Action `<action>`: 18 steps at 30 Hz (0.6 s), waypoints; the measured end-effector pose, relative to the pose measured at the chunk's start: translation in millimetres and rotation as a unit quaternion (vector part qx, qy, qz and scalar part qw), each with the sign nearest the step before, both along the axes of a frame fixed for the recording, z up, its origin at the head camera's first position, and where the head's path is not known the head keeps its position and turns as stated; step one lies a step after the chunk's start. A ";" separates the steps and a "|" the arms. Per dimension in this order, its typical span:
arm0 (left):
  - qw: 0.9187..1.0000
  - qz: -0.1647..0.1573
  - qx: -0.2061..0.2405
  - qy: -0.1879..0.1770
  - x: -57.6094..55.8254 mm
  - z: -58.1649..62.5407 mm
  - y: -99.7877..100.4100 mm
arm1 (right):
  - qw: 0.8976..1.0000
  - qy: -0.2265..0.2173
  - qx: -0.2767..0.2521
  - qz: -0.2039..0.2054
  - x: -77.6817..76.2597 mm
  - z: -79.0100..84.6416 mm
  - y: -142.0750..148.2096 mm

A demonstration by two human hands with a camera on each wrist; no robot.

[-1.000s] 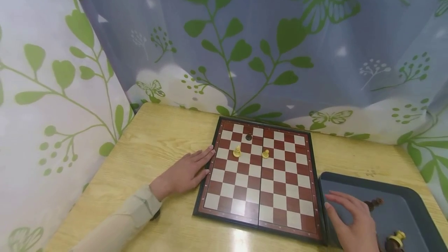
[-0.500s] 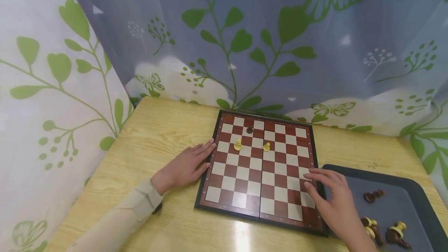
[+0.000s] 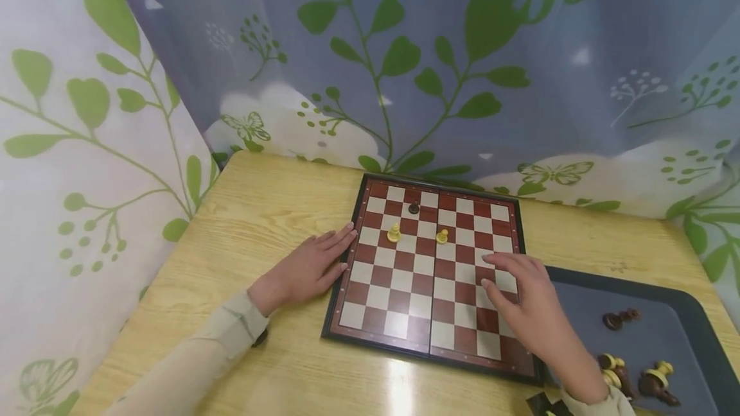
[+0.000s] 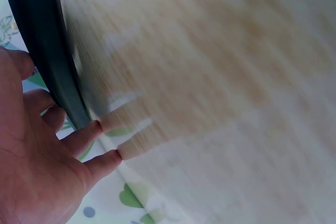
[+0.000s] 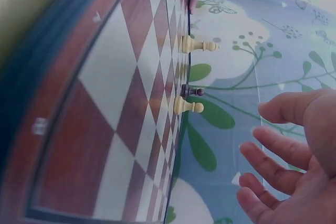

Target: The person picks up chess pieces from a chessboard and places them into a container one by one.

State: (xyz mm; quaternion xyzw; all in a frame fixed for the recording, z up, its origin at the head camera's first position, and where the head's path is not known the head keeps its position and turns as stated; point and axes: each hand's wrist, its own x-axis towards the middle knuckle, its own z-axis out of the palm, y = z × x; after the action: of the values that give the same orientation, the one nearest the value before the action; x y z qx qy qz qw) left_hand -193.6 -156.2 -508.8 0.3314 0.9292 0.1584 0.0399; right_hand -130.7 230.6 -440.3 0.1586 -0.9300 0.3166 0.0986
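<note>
The left hand [image 3: 303, 269] is lying flat on the table [image 3: 248, 223], fingers straight, its tips touching the chessboard [image 3: 430, 275] edge just to its right, as it was a second ago. Ahead of the right hand [image 3: 528, 310], two pale pawns [image 3: 394, 233] and a dark piece [image 3: 413, 208] are standing. That hand, which was over the tray [image 3: 665, 300] a second ago, is now hovering over the board's near right squares, fingers loosely spread and seemingly holding nothing, so the tray pieces [image 3: 617, 320] are lying behind it, untouched.
</note>
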 end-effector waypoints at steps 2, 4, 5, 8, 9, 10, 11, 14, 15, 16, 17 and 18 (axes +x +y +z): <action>1.000 -0.001 0.004 0.000 0.3 0.8 0.7 | 1.000 0.000 0.001 0.005 -5.4 1.6 -2.0; 1.000 -0.002 0.006 0.000 -0.1 1.4 1.7 | 1.000 -0.002 0.005 0.012 -11.5 2.5 -3.4; 1.000 -0.001 0.006 0.001 -0.4 1.5 2.1 | 1.000 -0.006 0.008 0.015 -14.9 3.0 -4.4; 1.000 -0.002 0.003 0.000 -0.6 2.1 2.3 | 0.999 -0.034 0.020 0.025 -24.7 4.0 -8.2; 1.000 -0.002 0.001 -0.002 -0.5 2.1 2.2 | 0.998 -0.045 0.026 0.028 -28.0 4.2 -9.8; 1.000 -0.002 -0.001 -0.004 -0.4 2.3 2.1 | 0.998 -0.056 0.031 0.030 -31.4 4.4 -11.4; 1.000 -0.002 -0.002 -0.005 -0.4 2.4 2.0 | 0.997 -0.064 0.038 0.033 -35.2 4.3 -13.2; 1.000 -0.001 -0.001 -0.007 -0.4 2.4 1.2 | 0.994 -0.086 0.054 0.039 -47.7 2.6 -19.7; 1.000 -0.001 0.001 -0.006 -0.5 2.2 0.9 | 0.993 -0.093 0.060 0.041 -52.3 1.6 -21.9; 1.000 -0.001 0.003 -0.005 -0.4 2.0 0.5 | 0.992 -0.098 0.064 0.045 -57.0 0.4 -24.2; 1.000 0.000 0.004 -0.006 -0.3 1.7 0.2 | 0.991 -0.103 0.067 0.048 -61.5 -0.8 -26.6; 1.000 0.002 0.005 -0.008 0.0 1.3 -0.3 | 0.990 -0.110 0.068 0.052 -65.2 -1.9 -28.9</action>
State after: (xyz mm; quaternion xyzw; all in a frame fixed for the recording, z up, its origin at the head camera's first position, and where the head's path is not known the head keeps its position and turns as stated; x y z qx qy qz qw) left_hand -193.6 -156.5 -507.5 0.3285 0.9288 0.1655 0.0455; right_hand -195.9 201.7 -442.2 0.1777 -0.9450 0.2729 -0.0319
